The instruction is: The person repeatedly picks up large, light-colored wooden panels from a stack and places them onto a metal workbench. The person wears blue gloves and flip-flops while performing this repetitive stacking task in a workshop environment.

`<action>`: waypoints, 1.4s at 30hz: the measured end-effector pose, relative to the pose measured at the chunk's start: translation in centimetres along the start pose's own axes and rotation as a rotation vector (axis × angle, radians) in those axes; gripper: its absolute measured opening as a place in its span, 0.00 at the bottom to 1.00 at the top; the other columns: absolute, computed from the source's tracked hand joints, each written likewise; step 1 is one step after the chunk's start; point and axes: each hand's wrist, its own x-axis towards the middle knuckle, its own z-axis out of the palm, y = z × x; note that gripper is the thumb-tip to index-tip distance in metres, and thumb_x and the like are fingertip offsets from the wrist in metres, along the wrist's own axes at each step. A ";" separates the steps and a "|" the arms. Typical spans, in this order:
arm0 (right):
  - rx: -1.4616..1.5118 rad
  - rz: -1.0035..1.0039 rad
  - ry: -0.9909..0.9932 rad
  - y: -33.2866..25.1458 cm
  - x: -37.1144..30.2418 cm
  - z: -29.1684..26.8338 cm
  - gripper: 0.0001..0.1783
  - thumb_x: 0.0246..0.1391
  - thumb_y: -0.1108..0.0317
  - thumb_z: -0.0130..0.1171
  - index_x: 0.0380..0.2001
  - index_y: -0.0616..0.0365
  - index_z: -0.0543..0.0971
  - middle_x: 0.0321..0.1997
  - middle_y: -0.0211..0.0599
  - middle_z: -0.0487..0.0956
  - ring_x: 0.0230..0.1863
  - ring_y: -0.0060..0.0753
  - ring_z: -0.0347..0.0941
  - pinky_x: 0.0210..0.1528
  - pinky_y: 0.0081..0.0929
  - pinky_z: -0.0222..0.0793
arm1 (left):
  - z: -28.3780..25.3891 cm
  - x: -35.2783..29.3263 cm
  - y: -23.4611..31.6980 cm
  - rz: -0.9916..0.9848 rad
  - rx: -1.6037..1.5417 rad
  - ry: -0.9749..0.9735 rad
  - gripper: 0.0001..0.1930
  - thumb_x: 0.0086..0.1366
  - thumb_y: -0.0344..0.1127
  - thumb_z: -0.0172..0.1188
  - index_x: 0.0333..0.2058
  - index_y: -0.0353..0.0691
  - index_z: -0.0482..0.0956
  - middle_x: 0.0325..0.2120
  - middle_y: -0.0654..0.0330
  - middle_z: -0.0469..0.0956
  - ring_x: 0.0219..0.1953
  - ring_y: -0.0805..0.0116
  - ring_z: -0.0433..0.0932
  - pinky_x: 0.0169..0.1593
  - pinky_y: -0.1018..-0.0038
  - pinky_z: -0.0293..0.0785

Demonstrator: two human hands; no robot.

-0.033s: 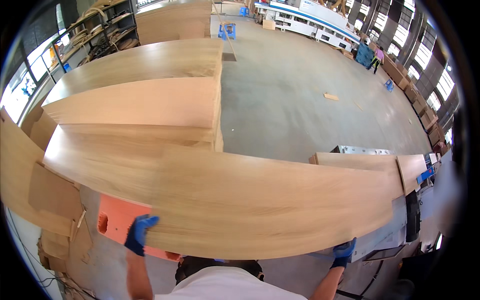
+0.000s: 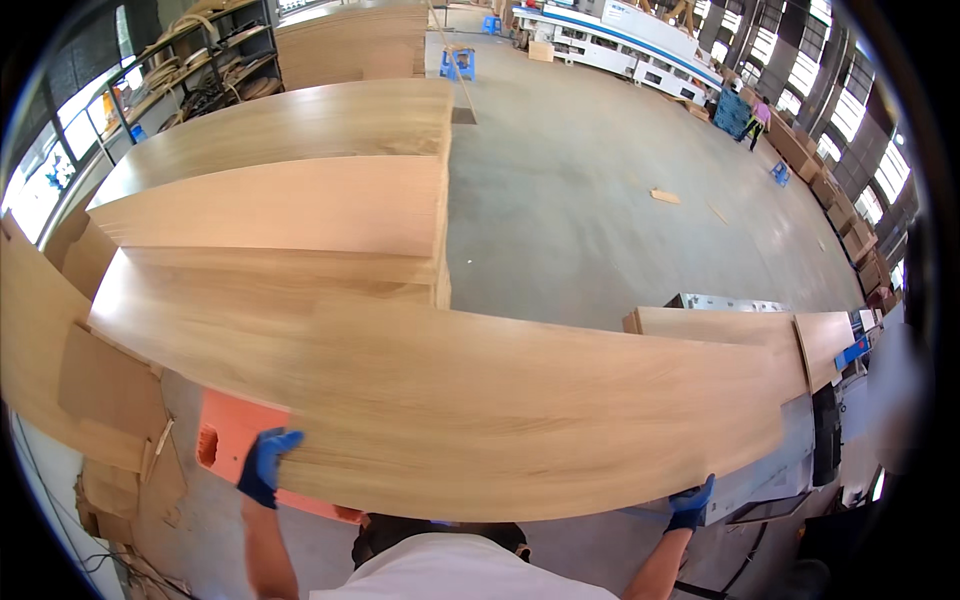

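A long wood-grain board (image 2: 540, 420) lies across in front of my body, held level by both hands. My left hand (image 2: 266, 465), in a blue and black glove, is closed on the board's near left corner, thumb on top. My right hand (image 2: 691, 500), gloved alike, grips the near edge toward the right end; its fingers under the board are hidden. The board's left end overlaps a wood-grain panel (image 2: 190, 310) at the near side of a stack. Its right end reaches over a grey machine table (image 2: 770, 465).
Stacked panels (image 2: 280, 205) stand at the left, beyond an orange pallet (image 2: 228, 425). More boards (image 2: 715, 322) rest at the right by the machine. Cardboard (image 2: 110, 390) leans at the far left. Farther off are a blue stool (image 2: 458, 64), a long white machine (image 2: 620, 45) and a person (image 2: 757, 122).
My left hand and the board's left end have shifted slightly left. My right hand keeps its hold at nearly the same place.
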 end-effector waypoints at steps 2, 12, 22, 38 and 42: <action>-0.032 0.049 0.040 3.6 -1.1 1.7 0.35 0.57 0.40 0.40 0.59 0.53 0.65 0.60 0.41 0.68 0.58 0.46 0.65 0.55 0.47 0.65 | -8.9 0.3 -1.6 0.051 0.010 0.014 0.14 0.57 0.36 0.55 0.37 0.30 0.79 0.30 0.58 0.80 0.30 0.70 0.78 0.38 0.75 0.73; -0.233 0.822 -0.340 29.2 -26.0 22.8 0.30 0.60 0.49 0.48 0.57 0.59 0.64 0.55 0.46 0.71 0.52 0.44 0.70 0.53 0.42 0.68 | -45.3 4.8 -1.5 0.340 0.685 1.102 0.21 0.63 0.39 0.53 0.49 0.28 0.73 0.42 0.48 0.79 0.41 0.61 0.78 0.45 0.68 0.72; -1.292 -0.702 -0.168 23.3 -22.7 28.7 0.14 0.57 0.68 0.54 0.38 0.71 0.77 0.36 0.42 0.81 0.40 0.36 0.78 0.40 0.23 0.71 | -24.9 11.7 -10.9 0.479 -0.270 0.901 0.19 0.68 0.39 0.51 0.49 0.29 0.72 0.42 0.57 0.76 0.40 0.66 0.74 0.45 0.71 0.72; -1.067 0.091 -0.518 34.9 -13.8 33.1 0.24 0.59 0.47 0.50 0.37 0.61 0.78 0.29 0.30 0.77 0.29 0.19 0.70 0.32 0.22 0.67 | -36.4 21.6 -5.5 0.270 0.095 1.045 0.25 0.69 0.47 0.48 0.46 0.24 0.74 0.41 0.55 0.78 0.38 0.66 0.74 0.45 0.71 0.71; -1.172 0.019 -0.539 38.2 -13.9 35.9 0.27 0.60 0.48 0.48 0.35 0.67 0.77 0.28 0.43 0.78 0.29 0.35 0.73 0.33 0.32 0.68 | -39.7 22.1 -3.5 0.298 0.130 0.998 0.27 0.70 0.48 0.45 0.49 0.23 0.71 0.46 0.54 0.76 0.42 0.66 0.74 0.50 0.71 0.69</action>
